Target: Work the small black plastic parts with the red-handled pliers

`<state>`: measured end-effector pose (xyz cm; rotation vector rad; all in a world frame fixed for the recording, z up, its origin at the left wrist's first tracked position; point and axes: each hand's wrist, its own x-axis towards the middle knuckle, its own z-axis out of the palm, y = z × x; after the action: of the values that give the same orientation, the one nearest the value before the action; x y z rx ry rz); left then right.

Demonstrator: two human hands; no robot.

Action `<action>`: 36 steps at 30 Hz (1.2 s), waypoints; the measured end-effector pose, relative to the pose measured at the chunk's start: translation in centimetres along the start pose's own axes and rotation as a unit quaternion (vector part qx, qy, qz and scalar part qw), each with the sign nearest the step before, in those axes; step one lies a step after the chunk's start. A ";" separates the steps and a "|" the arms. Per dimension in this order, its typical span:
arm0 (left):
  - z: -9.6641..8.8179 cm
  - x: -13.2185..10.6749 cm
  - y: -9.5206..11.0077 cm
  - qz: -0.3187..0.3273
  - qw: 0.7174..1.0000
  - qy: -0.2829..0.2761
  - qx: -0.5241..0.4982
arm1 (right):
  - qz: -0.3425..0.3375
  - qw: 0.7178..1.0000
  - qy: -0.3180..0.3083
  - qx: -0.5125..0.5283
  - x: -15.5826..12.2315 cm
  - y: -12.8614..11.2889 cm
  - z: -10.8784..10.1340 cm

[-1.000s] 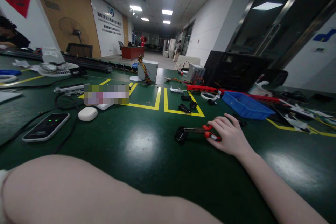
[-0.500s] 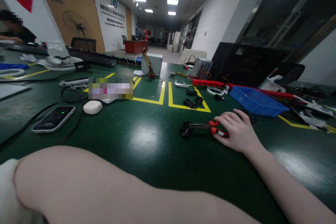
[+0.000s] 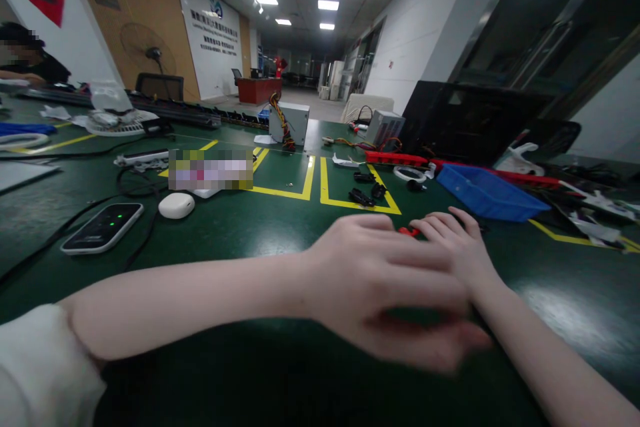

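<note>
My left hand (image 3: 385, 280) reaches across the middle of the view, blurred by motion. Its thumb and fingers are apart, with green table showing between them and nothing visible held. Behind it, my right hand (image 3: 463, 250) rests low over the table, fingers curled at the red-handled pliers (image 3: 409, 232). Only a bit of red handle shows; the jaws and the black piece at their tip are hidden behind my left hand. Several small black parts (image 3: 362, 197) lie within the yellow tape outline (image 3: 345, 205) beyond my hands.
A blue tray (image 3: 493, 197) stands right of my hands. At left are a phone-like device (image 3: 103, 228), a white rounded case (image 3: 177, 205) and black cables (image 3: 70, 223). Metal power supply boxes (image 3: 293, 121) with wires sit farther back. A person (image 3: 33, 57) is at the far left.
My left forearm has drawn back from the lower edge, and the left hand has come into view in front of the pliers, covering most of them. My right hand has hardly moved.
</note>
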<state>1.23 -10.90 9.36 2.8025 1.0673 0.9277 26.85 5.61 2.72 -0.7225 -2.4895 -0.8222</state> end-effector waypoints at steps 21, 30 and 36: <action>5.8 -0.4 -9.4 -0.091 0.994 -0.067 -0.001 | 0.069 0.997 -0.014 -0.012 -0.4 0.4 0.5; 5.8 -0.2 -9.6 -0.107 0.992 -0.064 -0.031 | 0.033 0.998 -0.034 0.045 -0.3 0.2 0.1; 6.1 -0.2 -10.0 -0.113 0.990 -0.061 -0.055 | 0.018 0.997 -0.038 0.062 -0.3 0.3 0.2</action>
<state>-1.75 -2.13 2.23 2.5469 1.2408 0.7561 27.26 5.84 2.52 -0.7649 -2.5616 -0.6311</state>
